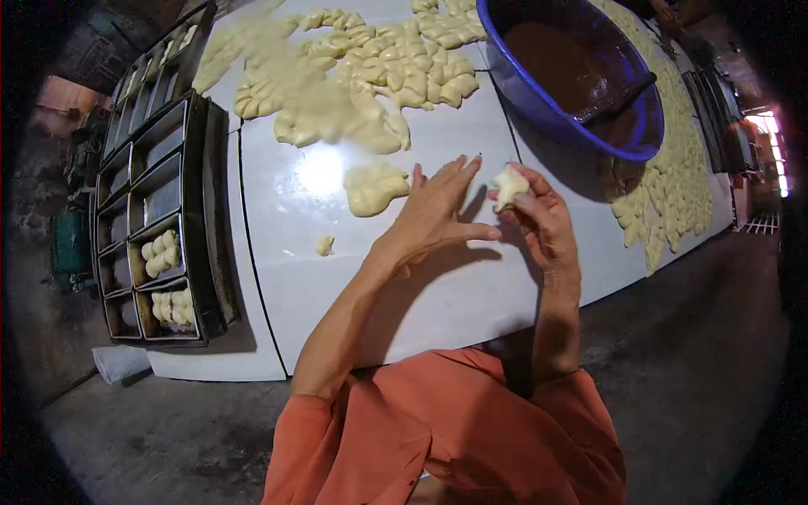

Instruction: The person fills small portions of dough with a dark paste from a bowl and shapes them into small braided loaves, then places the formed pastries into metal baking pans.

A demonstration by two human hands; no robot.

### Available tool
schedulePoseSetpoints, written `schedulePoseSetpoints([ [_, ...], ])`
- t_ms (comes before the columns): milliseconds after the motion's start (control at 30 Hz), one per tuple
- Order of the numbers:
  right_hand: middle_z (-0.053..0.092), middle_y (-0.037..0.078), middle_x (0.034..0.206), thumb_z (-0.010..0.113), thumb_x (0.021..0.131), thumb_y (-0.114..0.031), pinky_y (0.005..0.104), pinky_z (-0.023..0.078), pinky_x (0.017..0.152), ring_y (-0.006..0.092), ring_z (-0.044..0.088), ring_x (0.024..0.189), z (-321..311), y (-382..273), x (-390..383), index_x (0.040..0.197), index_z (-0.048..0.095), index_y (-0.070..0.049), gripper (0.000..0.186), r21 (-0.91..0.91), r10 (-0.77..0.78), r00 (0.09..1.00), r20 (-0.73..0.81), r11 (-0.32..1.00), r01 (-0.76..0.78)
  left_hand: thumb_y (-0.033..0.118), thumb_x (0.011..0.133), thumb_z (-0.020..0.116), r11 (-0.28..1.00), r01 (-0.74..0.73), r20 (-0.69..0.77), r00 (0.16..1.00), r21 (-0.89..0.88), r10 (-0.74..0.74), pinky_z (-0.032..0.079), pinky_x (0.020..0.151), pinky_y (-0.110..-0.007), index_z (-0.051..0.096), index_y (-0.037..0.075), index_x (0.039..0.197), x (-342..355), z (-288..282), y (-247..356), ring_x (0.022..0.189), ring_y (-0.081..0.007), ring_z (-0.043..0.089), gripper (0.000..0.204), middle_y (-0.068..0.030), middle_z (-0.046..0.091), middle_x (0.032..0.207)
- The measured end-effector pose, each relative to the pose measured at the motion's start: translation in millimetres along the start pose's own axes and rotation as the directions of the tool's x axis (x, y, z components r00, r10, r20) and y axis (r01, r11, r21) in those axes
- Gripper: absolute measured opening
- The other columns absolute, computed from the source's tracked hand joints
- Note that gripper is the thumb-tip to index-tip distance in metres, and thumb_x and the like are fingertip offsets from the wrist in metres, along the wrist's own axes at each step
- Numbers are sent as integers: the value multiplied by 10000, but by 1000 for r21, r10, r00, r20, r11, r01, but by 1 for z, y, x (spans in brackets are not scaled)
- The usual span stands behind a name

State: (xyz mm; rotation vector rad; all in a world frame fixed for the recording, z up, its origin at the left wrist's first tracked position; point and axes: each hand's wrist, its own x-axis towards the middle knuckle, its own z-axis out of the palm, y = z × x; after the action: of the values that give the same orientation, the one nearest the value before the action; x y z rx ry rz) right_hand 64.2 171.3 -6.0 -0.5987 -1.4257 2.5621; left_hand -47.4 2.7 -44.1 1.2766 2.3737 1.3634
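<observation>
My right hand [543, 215] pinches a small pale piece of dough [510, 186] above the white table [438, 307]. Just left of it, my left hand [439, 204] is held with fingers spread and nothing in it. Beside the left fingertips lies a flattened lump of dough [370, 190]. A tiny scrap of dough [325, 245] sits nearer me, left of my left wrist. Farther back, many soft dough pieces [396, 63] are crowded together in a glossy heap.
A blue tub [539, 94] with brown contents [560, 71] and a dark-handled tool stands at the far right. More dough pieces [665, 202] spread along the right edge. Dark metal loaf pans [157, 206] line the left side, two near ones holding dough rolls [172, 308].
</observation>
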Motion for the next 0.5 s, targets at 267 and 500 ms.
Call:
schedulePoseSetpoints([
  [267,706,65,988,725,906,-196,198,532,560,74,661,803,18,19,-11,1071,669,6,266,-433,-96,968,-232,902,-15,302,869,708,884,371,311,908,-285,-281,515,929,-349,679,83,1228,2,-25,28,950,-329,702,422,-183,725,1034],
  [500,622,85,1129,739,871,-79,268,522,866,131,619,964,18,-2,-20,1136,630,-6,295,-533,-366,916,-161,814,231,376,756,844,876,-57,-127,992,-480,-6,473,1017,-409,259,22,1540,7,0,51,1271,-352,558,1040,-259,562,1359],
])
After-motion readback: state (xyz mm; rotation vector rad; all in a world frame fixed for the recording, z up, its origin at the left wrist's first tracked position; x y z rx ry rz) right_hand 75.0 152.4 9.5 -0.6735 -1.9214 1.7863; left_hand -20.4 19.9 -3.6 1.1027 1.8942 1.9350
